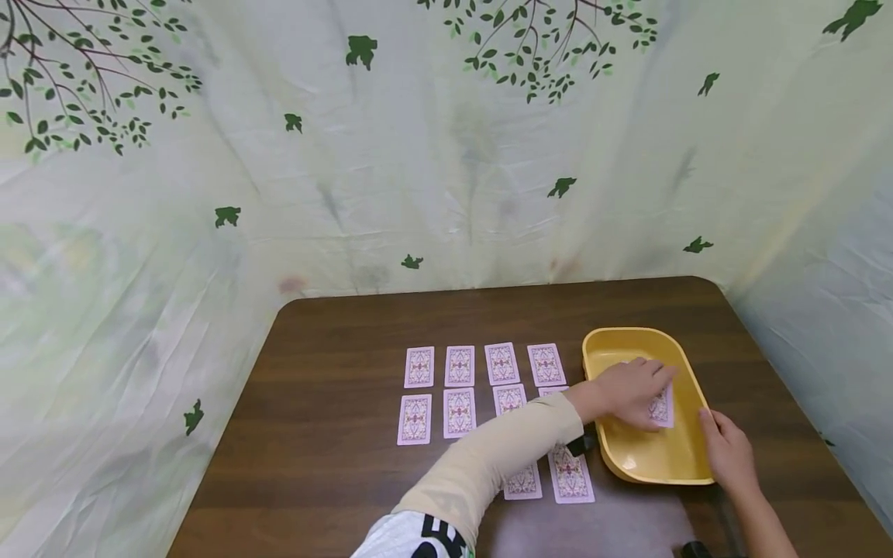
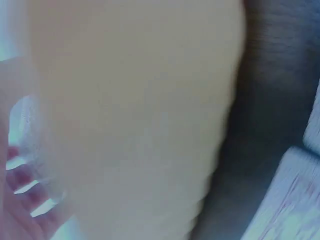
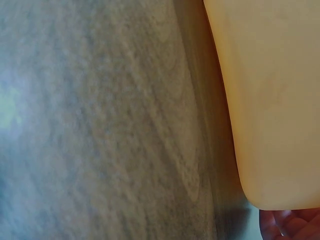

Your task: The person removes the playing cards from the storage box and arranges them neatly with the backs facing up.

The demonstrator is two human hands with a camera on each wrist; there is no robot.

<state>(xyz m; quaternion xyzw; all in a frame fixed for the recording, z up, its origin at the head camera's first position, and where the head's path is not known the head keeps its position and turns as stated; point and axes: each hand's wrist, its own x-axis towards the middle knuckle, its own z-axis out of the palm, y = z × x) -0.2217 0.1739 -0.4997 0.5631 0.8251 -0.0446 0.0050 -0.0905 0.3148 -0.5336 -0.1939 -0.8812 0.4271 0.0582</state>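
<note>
My left hand (image 1: pixel 635 387) reaches across into the yellow tray (image 1: pixel 687 457) and holds a playing card (image 1: pixel 663 409) by its edge, the pink patterned back showing. Part of that card is hidden under the palm. At the tray's right side, my right hand (image 1: pixel 729 449) grips the rim, thumb on top. The tray's pale outer wall (image 3: pixel 275 110) fills the right of the right wrist view, with curled fingers (image 3: pixel 290 226) below it. In the left wrist view the tray (image 2: pixel 135 120) covers most of the frame, and blurred fingers (image 2: pixel 30 192) show at lower left.
Several face-down cards lie in rows left of the tray, such as a back-row card (image 1: pixel 418 366) and a front card (image 1: pixel 572 477). My left sleeve (image 1: pixel 495 449) hides some of them. The brown wooden table (image 1: pixel 314 434) meets a leaf-patterned curtain (image 1: pixel 446 194) behind.
</note>
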